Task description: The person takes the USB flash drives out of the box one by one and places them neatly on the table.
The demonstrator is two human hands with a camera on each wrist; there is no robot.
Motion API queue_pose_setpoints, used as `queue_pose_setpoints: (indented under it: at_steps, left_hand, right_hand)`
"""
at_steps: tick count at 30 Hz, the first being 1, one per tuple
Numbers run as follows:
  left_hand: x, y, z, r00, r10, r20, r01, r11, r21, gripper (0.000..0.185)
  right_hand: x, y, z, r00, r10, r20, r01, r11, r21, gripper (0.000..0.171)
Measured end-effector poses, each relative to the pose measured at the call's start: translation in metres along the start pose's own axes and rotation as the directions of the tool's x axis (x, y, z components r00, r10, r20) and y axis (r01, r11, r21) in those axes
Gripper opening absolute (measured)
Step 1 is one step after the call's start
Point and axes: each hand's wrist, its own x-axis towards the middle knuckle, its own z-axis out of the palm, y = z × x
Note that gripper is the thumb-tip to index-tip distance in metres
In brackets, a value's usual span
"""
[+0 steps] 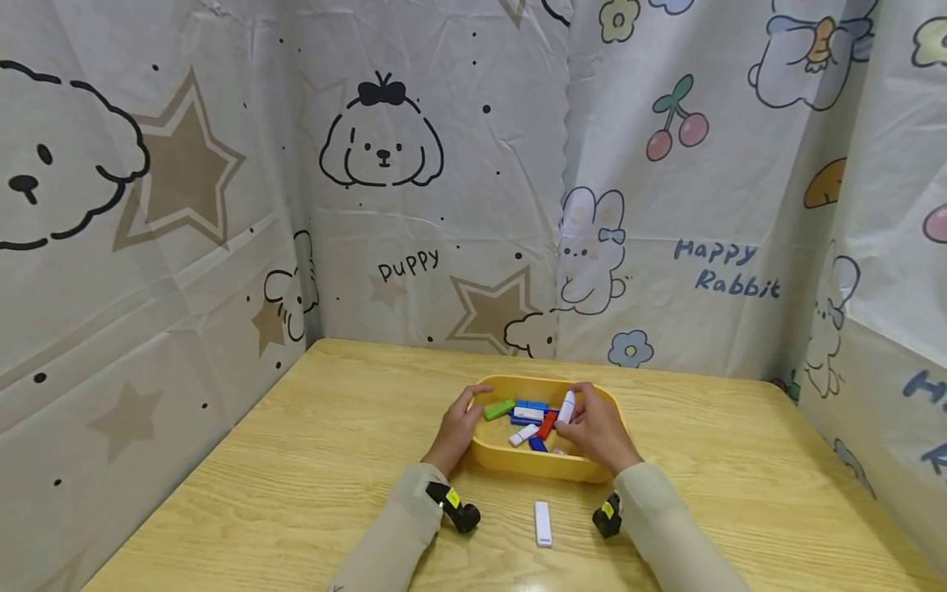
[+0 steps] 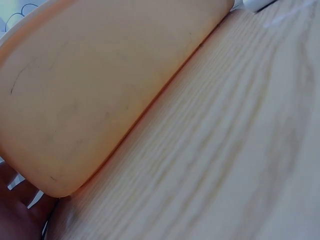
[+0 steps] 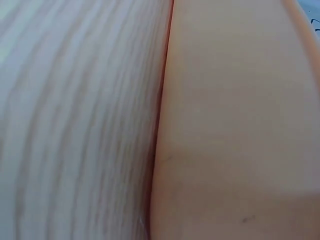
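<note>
Nearest the table's (image 1: pixel 296 460) front edge lies a white stick (image 1: pixel 543 523). Behind it, left hand (image 1: pixel 456 427) curls round the yellow tray's (image 1: pixel 518 458) left rim; right hand (image 1: pixel 595 429) pinches a white piece (image 1: pixel 566 405) inside, among coloured pieces (image 1: pixel 527 415).

A light wooden desk (image 1: pixel 296 460) with visible grain is standing in a corner, and a white rectangular stick (image 1: pixel 543 523) is lying flat on it near the front edge. Cream cartoon-printed plastic sheeting (image 1: pixel 385 164) showing puppies, stars, rabbits and cherries is hanging behind and beside it.
</note>
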Motion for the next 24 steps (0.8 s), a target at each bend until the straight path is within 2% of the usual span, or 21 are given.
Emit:
queue_pose_setpoints:
  at_steps: [6, 12, 16, 24]
  left_hand:
    - [0.0, 0.0, 0.0, 1.0, 0.021, -0.019, -0.021, 1.0, -0.003, 0.037]
    - [-0.004, -0.003, 0.004, 0.999, 0.02, -0.026, -0.02, 1.0, -0.004, 0.037]
    - [-0.004, -0.003, 0.005, 0.999, 0.025, -0.028, -0.025, 1.0, -0.002, 0.037]
    - [0.0, 0.0, 0.001, 0.999, 0.04, -0.027, -0.04, 0.999, 0.011, 0.036]
  right_hand:
    - [-0.005, 0.002, -0.003, 0.984, -0.146, -0.097, 0.15, 0.988, 0.034, 0.062]
    - [-0.014, 0.006, -0.008, 0.967, -0.219, -0.128, 0.233, 0.967, 0.104, 0.06]
    - [-0.02, -0.002, -0.018, 0.963, -0.25, -0.102, 0.258, 0.962, 0.083, 0.062]
    - [-0.04, -0.019, -0.034, 0.958, -0.281, 0.049, 0.279, 0.959, 0.049, 0.064]
